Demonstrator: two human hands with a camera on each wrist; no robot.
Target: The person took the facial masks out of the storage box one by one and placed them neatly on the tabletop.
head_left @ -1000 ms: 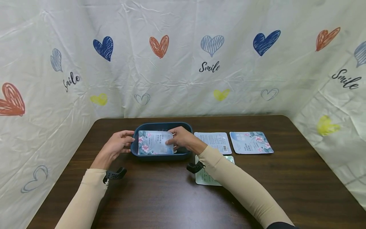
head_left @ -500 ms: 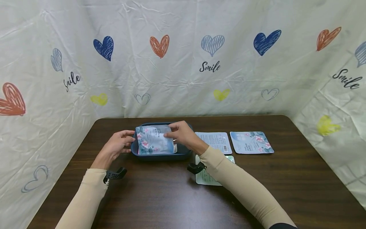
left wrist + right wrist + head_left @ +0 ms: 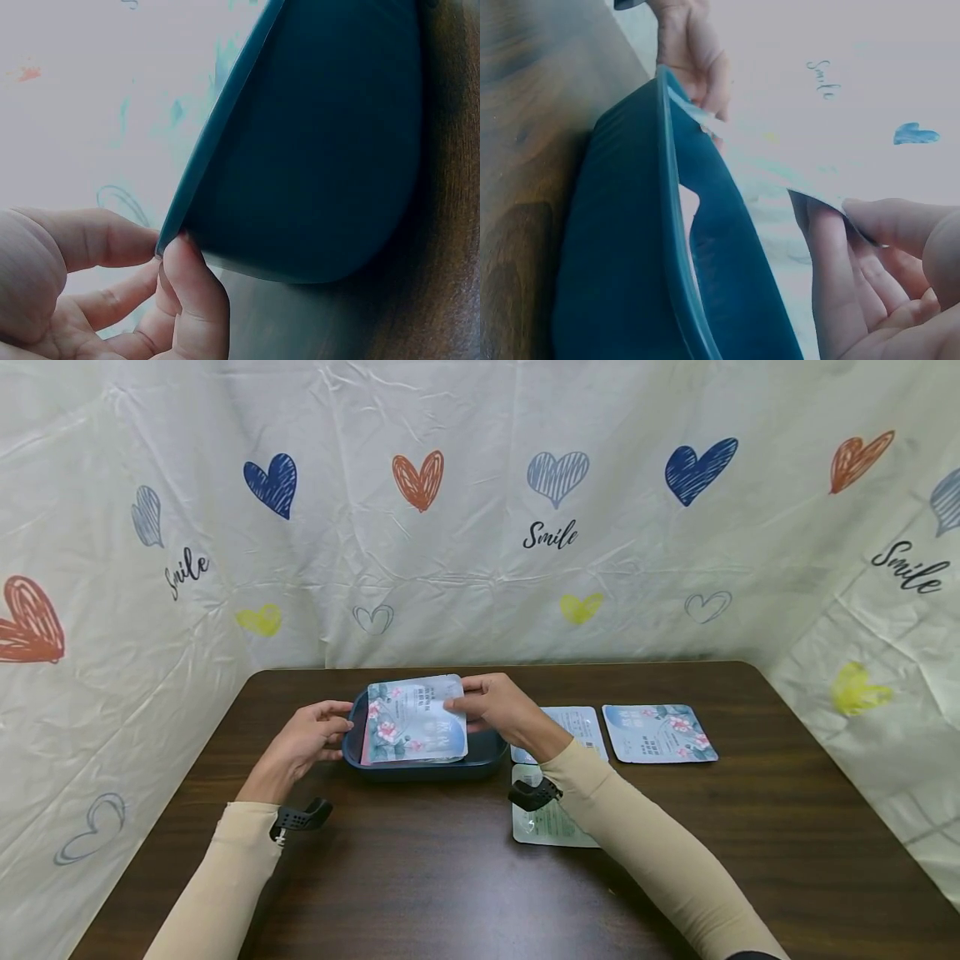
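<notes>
My right hand (image 3: 504,708) pinches the right edge of a light blue sheet mask packet (image 3: 420,718) with pink flowers, thumb on top and fingers beneath. The packet is tilted, its right side raised above a dark blue plastic basin (image 3: 483,766). My left hand (image 3: 309,737) holds the basin's left rim; in the left wrist view thumb and finger pinch that rim (image 3: 199,161). A pinkish packet (image 3: 689,206) shows inside the basin in the right wrist view. What else lies under the lifted packet is hidden.
Right of the basin lie a blue packet with its printed back up (image 3: 581,727) and a floral one (image 3: 660,734). A green packet (image 3: 551,827) lies nearer, partly under the right forearm. A white cloth with hearts (image 3: 480,552) hangs behind the brown table (image 3: 390,877).
My right hand has lifted the blue floral packet out of its lower position in the basin and shifted it slightly right and upward. The left hand stays on the rim.
</notes>
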